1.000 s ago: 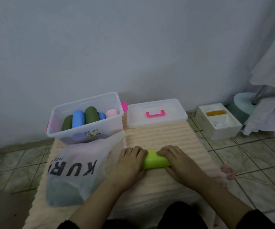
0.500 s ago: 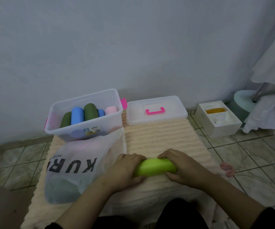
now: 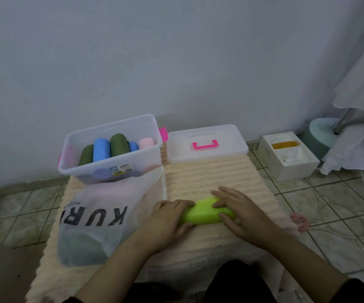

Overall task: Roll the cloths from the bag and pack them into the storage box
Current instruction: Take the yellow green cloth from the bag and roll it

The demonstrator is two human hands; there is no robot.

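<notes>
Light was dim, cool and even, shadows faint; the picture looked soft, its wide-angle edges bent.

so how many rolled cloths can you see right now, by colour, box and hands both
dark green rolls: 2, in the storage box
blue rolls: 2, in the box
pink roll: 1, in the box
lime green roll: 1, under the left hand and right hand
total: 6

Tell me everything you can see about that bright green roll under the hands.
The green cloth roll is lime-coloured, soft-looking fabric wound into a short, thick cylinder. It lies on its side across the ribbed cream mat. The left hand grips its left end; the right hand rests over its right end.
</notes>
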